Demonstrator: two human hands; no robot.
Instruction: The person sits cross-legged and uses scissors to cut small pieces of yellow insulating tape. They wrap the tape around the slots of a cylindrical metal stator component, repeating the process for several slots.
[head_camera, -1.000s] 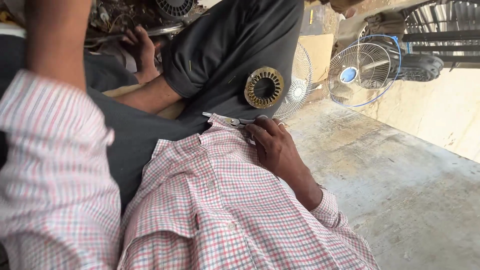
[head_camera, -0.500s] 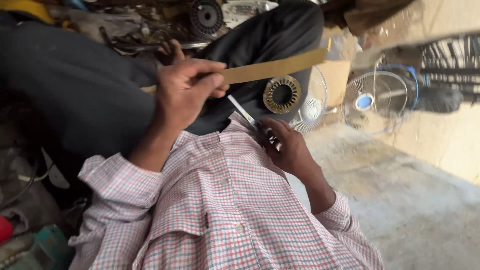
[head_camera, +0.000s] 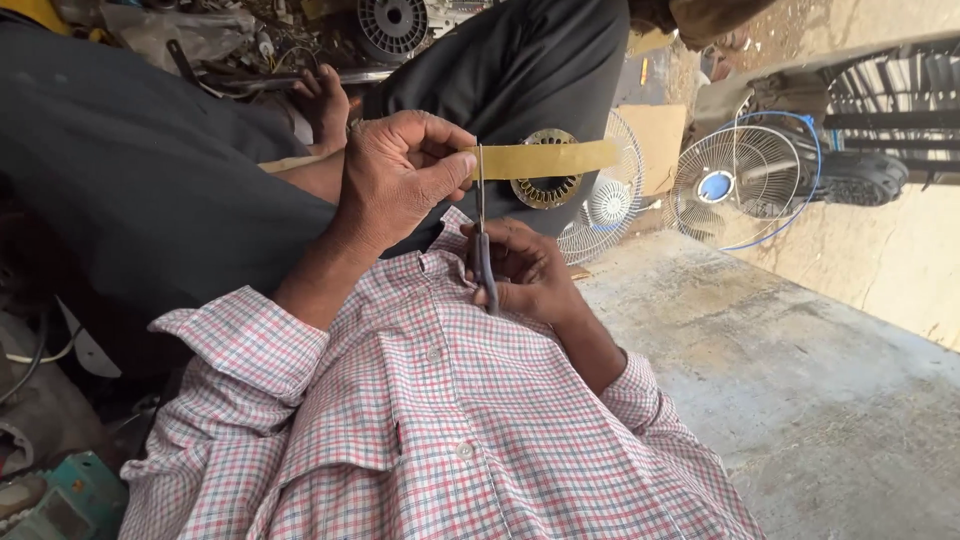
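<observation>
The left hand (head_camera: 400, 180) is pinching a yellow strip (head_camera: 545, 158) taut above the lap while the right hand (head_camera: 525, 272) is gripping scissors (head_camera: 481, 235), blades meeting the strip. Keeping the strip flat and square should give a straight cut.

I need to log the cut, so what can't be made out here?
Head view only:
- scissors: handles hidden inside the right hand.
- strip: near end covered by the left hand.
- stator: top hidden behind the strip.
</observation>
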